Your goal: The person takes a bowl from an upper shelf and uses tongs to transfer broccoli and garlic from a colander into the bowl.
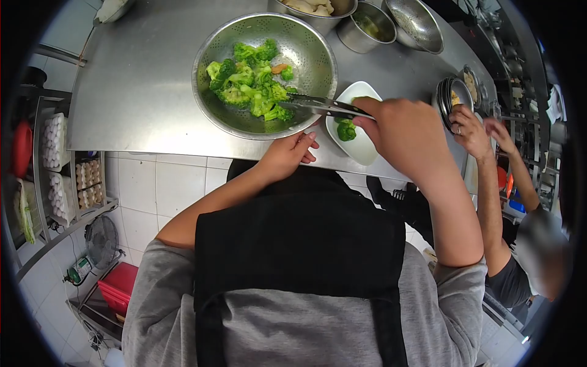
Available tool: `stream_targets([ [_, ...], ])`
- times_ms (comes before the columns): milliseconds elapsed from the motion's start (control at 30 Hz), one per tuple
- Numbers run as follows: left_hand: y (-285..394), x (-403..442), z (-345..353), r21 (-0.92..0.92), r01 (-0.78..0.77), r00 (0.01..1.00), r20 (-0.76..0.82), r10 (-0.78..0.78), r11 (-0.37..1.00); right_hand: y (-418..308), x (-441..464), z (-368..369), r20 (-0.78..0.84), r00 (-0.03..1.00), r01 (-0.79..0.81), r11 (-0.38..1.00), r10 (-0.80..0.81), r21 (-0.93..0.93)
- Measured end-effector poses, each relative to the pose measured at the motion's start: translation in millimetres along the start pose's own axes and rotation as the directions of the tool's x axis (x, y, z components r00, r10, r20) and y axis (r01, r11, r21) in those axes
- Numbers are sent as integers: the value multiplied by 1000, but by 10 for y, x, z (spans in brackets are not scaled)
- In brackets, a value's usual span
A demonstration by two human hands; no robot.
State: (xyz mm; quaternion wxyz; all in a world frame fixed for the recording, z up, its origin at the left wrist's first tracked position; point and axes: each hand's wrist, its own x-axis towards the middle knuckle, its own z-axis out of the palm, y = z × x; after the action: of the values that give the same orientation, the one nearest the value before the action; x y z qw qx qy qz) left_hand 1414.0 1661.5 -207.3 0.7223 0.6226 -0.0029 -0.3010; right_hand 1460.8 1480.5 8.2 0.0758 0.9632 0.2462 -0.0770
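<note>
My right hand is closed around metal tongs, whose tips reach into a perforated steel bowl at the broccoli. An orange piece lies among the florets. Whether the tips grip a floret, I cannot tell. Below the tongs, a white dish holds a little broccoli. My left hand is at the table's front edge just under the bowl, fingers loosely curled, partly hidden beneath it; what it holds, if anything, is unclear.
Steel bowls and a pot stand at the back of the steel table. On the right, a co-worker's hands are by stacked bowls. Egg trays sit on a shelf at left.
</note>
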Motion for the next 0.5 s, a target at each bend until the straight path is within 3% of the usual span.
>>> stream_targets([
  [100,57,6,10,10,-15,1000,-1,15,1000,80,119,13,-5,998,59,998,-59,34],
  [233,146,40,-12,79,72,993,86,-79,994,366,-231,-173,-76,997,17,987,-5,157],
  [300,190,86,22,94,97,990,96,-106,991,493,-527,-386,44,980,-201,959,196,201],
  [400,322,146,103,172,106,988,93,-123,979,928,-974,-211,-75,976,-172,941,202,293],
  [500,397,200,249,210,32,995,87,-51,977,1087,-1132,-139,3,948,-308,916,317,258],
])
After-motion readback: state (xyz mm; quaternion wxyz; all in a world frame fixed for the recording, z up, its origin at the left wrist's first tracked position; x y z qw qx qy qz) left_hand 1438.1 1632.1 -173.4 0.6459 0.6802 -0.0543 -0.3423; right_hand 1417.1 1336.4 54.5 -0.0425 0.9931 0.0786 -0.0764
